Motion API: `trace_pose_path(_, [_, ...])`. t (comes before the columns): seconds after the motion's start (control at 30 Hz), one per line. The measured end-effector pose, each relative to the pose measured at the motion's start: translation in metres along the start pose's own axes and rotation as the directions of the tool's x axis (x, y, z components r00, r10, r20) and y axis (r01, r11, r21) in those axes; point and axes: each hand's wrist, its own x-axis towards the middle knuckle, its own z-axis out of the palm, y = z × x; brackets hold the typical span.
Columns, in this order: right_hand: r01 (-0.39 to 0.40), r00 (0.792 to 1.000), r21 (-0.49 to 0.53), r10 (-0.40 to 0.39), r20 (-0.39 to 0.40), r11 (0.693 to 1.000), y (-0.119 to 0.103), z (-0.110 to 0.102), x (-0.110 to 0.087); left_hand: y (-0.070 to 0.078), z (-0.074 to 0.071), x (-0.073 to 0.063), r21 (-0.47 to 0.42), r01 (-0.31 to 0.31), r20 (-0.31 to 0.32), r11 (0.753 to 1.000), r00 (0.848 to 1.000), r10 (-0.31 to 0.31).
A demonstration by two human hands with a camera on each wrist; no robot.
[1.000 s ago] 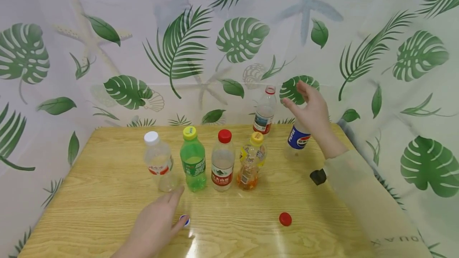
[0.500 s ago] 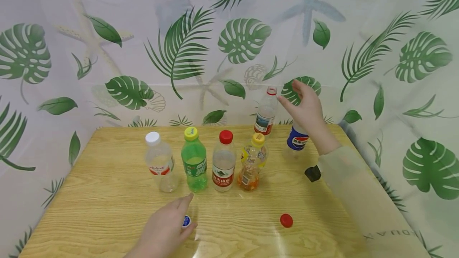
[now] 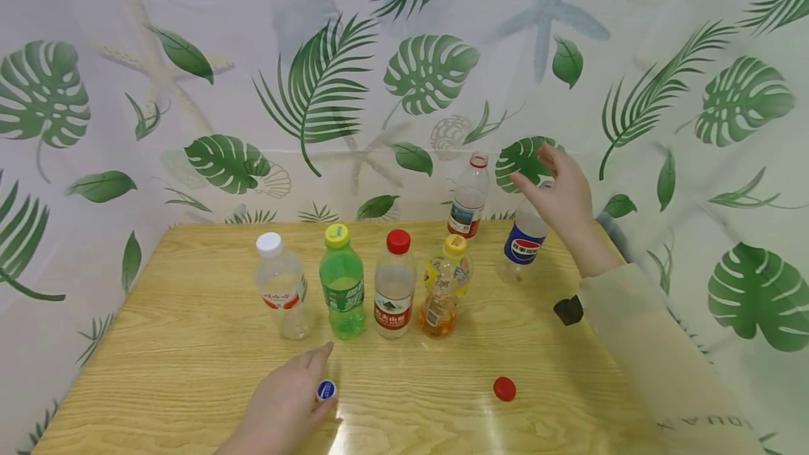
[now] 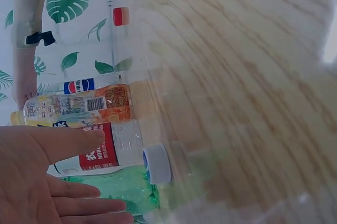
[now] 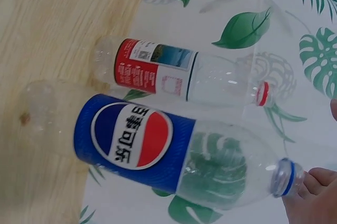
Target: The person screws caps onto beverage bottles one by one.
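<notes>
My left hand (image 3: pixel 281 399) hovers low at the table's front with its fingers spread straight. Between thumb and forefinger in the head view lies a white bottle cap with a blue top (image 3: pixel 326 390); it stands apart from the fingers in the left wrist view. My right hand (image 3: pixel 564 196) is raised by the neck of an uncapped Pepsi bottle (image 3: pixel 524 248), thumb and fingers apart. Seen from the right wrist, the fingertips (image 5: pixel 316 179) are close to the bottle's mouth; whether they touch it I cannot tell. Left of it stands another uncapped bottle (image 3: pixel 468 206) with a red neck ring.
Several capped bottles stand in a row: a clear one with a white cap (image 3: pixel 281 293), a green one (image 3: pixel 342 290), a red-capped one (image 3: pixel 394 293) and an orange drink (image 3: pixel 442 293). A loose red cap (image 3: pixel 504 389) lies front right. A leaf-patterned cloth (image 3: pixel 404 90) hangs behind the table.
My left hand has shifted right, then slightly back, near the blue-topped cap. The right hand dipped left toward the red-ringed bottle, then swung back right. The bottles and caps have stayed put.
</notes>
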Motion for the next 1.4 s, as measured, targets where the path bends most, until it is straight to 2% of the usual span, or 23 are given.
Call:
trace_pose_path(0.23, [-0.084,0.996,0.011,0.083,0.018,0.996,0.019,0.001,-0.004,-0.006,0.006,-0.001,0.001,-0.012,0.01,1.0,1.0,0.012])
trace_pose_path(0.5, [-0.199,0.978,0.042,0.196,0.067,0.979,0.041,0.008,-0.009,-0.011,0.014,0.0,0.036,-0.041,0.011,0.999,0.999,0.041])
trace_pose_path(0.7, [-0.217,0.973,0.033,0.213,0.089,0.976,0.054,0.015,-0.016,-0.01,0.018,-0.001,0.033,-0.045,-0.013,0.998,0.999,0.045])
trace_pose_path(0.9, [-0.236,0.967,0.061,0.228,0.115,0.97,0.064,0.022,-0.021,-0.011,0.023,0.004,0.067,-0.057,-0.039,0.996,0.997,0.059])
trace_pose_path(1.1, [-0.242,0.965,0.061,0.234,0.119,0.968,0.067,0.025,-0.026,-0.014,0.027,0.009,0.108,-0.073,-0.029,0.992,0.997,0.076])
trace_pose_path(1.4, [-0.244,0.966,0.074,0.236,0.108,0.967,0.07,0.026,-0.028,-0.016,0.032,0.01,0.153,-0.107,-0.072,0.982,0.99,0.119])
